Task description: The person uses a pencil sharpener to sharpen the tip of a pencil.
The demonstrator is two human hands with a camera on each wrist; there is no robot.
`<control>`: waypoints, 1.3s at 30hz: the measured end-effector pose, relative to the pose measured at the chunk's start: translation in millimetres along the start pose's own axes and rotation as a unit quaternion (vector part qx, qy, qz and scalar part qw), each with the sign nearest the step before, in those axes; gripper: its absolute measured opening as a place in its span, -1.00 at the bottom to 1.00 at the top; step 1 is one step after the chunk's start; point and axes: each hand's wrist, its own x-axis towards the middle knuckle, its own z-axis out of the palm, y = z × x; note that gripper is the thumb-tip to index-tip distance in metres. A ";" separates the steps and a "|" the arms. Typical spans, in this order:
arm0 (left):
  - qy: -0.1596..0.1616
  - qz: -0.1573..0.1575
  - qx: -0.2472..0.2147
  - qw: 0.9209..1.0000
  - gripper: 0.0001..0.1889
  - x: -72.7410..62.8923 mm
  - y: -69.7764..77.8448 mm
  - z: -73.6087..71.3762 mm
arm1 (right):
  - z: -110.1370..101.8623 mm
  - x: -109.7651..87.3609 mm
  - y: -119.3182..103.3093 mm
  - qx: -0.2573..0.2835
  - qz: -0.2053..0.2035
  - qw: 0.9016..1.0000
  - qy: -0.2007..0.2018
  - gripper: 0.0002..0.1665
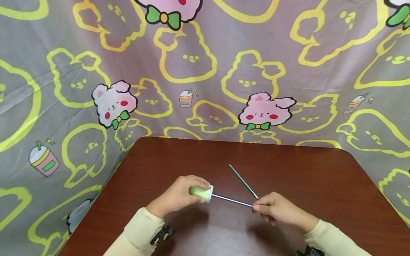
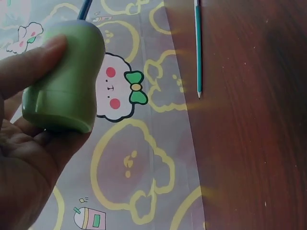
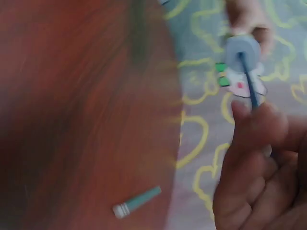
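Observation:
My left hand [image 1: 177, 195] grips a green pencil sharpener [image 1: 200, 193] by its sides, thumb along the body in the left wrist view. Its pale grey end [image 3: 236, 56] faces my right hand [image 1: 280, 210]. Between the two hands runs a dark blue pencil [image 1: 231, 200], one end inside the hole of the sharpener. Thumb and fingers of the right hand pinch the pencil's other end, which they hide. Both hands are above the table. A second, teal pencil [image 1: 242, 180] lies on the table beyond the right hand, its white-banded end towards me.
The brown wooden table [image 1: 179, 156] has a rounded far edge. A grey cloth [image 1: 221, 67] with yellow outlined animals and pink rabbit faces hangs behind it and along both sides. Dark devices are strapped to both wrists, at the cream sleeves [image 1: 144, 224].

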 end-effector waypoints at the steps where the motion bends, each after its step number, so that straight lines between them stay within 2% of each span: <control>1: -0.001 -0.001 0.001 1.000 -0.64 -0.2 -0.3 0.8 | -0.6 0.3 -0.3 0.011 0.023 1.000 -0.005 -0.73; 2: 0.001 -0.004 0.001 1.000 -0.64 -0.3 -0.6 1.5 | 0.4 0.6 0.3 -0.017 0.005 1.000 0.013 -0.75; 3: 0.005 -0.008 -0.003 1.000 -0.63 -0.2 -1.3 2.1 | 1.8 1.2 1.0 -0.076 -0.028 0.996 0.047 -0.74; 4: 0.010 -0.014 -0.009 1.000 -0.63 -0.1 -2.0 2.5 | 3.2 1.8 1.8 -0.143 -0.071 0.983 0.088 -0.70; 5: 0.015 -0.022 -0.014 1.000 -0.62 0.2 -2.8 2.7 | 4.6 2.7 2.7 -0.215 -0.118 0.959 0.140 -0.67; 6: 0.020 -0.029 -0.019 0.999 -0.61 0.4 -3.6 2.8 | 5.7 4.0 3.7 -0.283 -0.165 0.924 0.199 -0.64; 8: 0.029 -0.038 -0.029 0.998 -0.59 0.4 -5.0 2.1 | 7.4 6.5 5.7 -0.374 -0.250 0.844 0.293 -0.59; 9: 0.031 -0.041 -0.034 0.998 -0.58 0.5 -5.4 1.8 | 7.7 7.5 6.3 -0.394 -0.281 0.815 0.318 -0.55; 10: 0.032 -0.043 -0.039 0.998 -0.58 0.5 -5.5 1.4 | 7.9 8.1 6.6 -0.403 -0.301 0.797 0.334 -0.53; 11: 0.031 -0.040 -0.040 0.998 -0.58 0.7 -5.6 1.2 | 8.0 8.1 6.6 -0.403 -0.308 0.793 0.338 -0.52; 12: 0.029 -0.036 -0.043 0.998 -0.59 0.9 -5.2 0.9 | 8.2 7.5 6.3 -0.392 -0.304 0.804 0.328 -0.51; 13: 0.026 -0.032 -0.046 0.998 -0.60 1.0 -4.8 0.7 | 8.1 6.1 5.6 -0.361 -0.283 0.838 0.294 -0.52; 15: 0.017 -0.023 -0.040 0.999 -0.62 0.8 -3.8 0.7 | 5.6 3.2 4.0 -0.234 -0.204 0.934 0.177 -0.56; 16: 0.012 -0.018 -0.033 0.999 -0.62 0.5 -3.2 0.7 | 4.0 2.2 3.5 -0.147 -0.148 0.972 0.110 -0.57; 17: 0.008 -0.013 -0.026 1.000 -0.63 0.1 -2.8 0.9 | 2.4 1.7 3.1 -0.063 -0.084 0.993 0.055 -0.59; 18: 0.004 -0.010 -0.018 1.000 -0.63 -0.3 -2.3 1.1 | 0.8 1.6 2.8 0.003 -0.024 1.000 0.014 -0.64; 19: 0.000 -0.009 -0.011 1.000 -0.63 -0.7 -2.1 1.5 | -0.5 1.7 2.8 0.046 0.030 0.998 -0.013 -0.69; 20: -0.001 -0.009 -0.006 1.000 -0.63 -1.1 -2.0 1.9 | -1.3 2.5 3.0 0.053 0.050 0.997 -0.024 -0.74; 21: -0.001 -0.012 -0.005 1.000 -0.63 -1.1 -2.1 2.5 | -0.9 3.3 3.5 0.031 0.041 0.998 -0.019 -0.75; 22: 0.001 -0.016 -0.008 1.000 -0.63 -1.2 -2.5 3.0 | 0.6 3.9 4.0 -0.020 0.012 1.000 0.003 -0.74; 23: 0.006 -0.022 -0.012 1.000 -0.63 -1.1 -3.1 3.3 | 2.1 4.9 4.6 -0.094 -0.035 0.994 0.038 -0.68; 24: 0.011 -0.029 -0.018 0.999 -0.62 -0.9 -3.7 3.3 | 3.9 5.9 5.2 -0.176 -0.088 0.977 0.085 -0.64; 25: 0.018 -0.035 -0.025 0.999 -0.61 -0.8 -4.4 3.2 | 5.5 7.1 5.9 -0.257 -0.140 0.945 0.144 -0.61; 26: 0.024 -0.041 -0.033 0.998 -0.61 -0.7 -5.1 2.9 | 6.9 8.5 6.6 -0.328 -0.192 0.902 0.206 -0.58; 28: 0.033 -0.049 -0.045 0.997 -0.59 -0.7 -6.0 1.8 | 9.0 11.2 8.5 -0.415 -0.273 0.815 0.299 -0.52; 29: 0.036 -0.049 -0.051 0.997 -0.59 -0.6 -5.9 1.3 | 9.2 12.3 9.0 -0.432 -0.301 0.788 0.321 -0.51; 30: 0.035 -0.048 -0.056 0.997 -0.59 -0.5 -5.6 0.9 | 9.3 12.4 9.4 -0.438 -0.314 0.775 0.330 -0.53; 31: 0.031 -0.042 -0.058 0.997 -0.60 -0.5 -5.0 0.6 | 9.2 11.9 9.6 -0.436 -0.314 0.777 0.327 -0.52; 32: 0.028 -0.036 -0.056 0.997 -0.61 -0.3 -4.1 0.6 | 9.1 10.6 9.7 -0.423 -0.302 0.798 0.305 -0.55; 33: 0.021 -0.030 -0.050 0.998 -0.61 -0.2 -2.9 0.8 | 8.4 8.5 9.0 -0.381 -0.277 0.847 0.245 -0.57; 34: 0.012 -0.025 -0.043 0.999 -0.62 -0.1 -1.7 1.3 | 7.4 6.5 8.3 -0.317 -0.241 0.901 0.174 -0.58; 35: 0.003 -0.018 -0.032 0.999 -0.63 -0.2 -0.8 2.0 | 6.3 4.4 7.9 -0.235 -0.192 0.947 0.104 -0.61; 36: -0.006 -0.012 -0.020 1.000 -0.63 -0.4 0.0 2.8 | 5.2 2.5 7.3 -0.147 -0.131 0.980 0.042 -0.64; 37: -0.014 -0.007 -0.009 1.000 -0.63 -0.5 0.5 3.7 | 4.4 1.1 6.9 -0.076 -0.071 0.995 -0.002 -0.67; 38: -0.020 -0.005 0.000 1.000 -0.64 -0.6 0.7 4.6 | 3.7 0.0 6.2 -0.033 -0.021 0.999 -0.031 -0.71; 39: -0.024 -0.006 0.007 1.000 -0.64 -0.7 0.6 5.5 | 3.3 -0.5 5.3 -0.017 0.012 0.999 -0.045 -0.73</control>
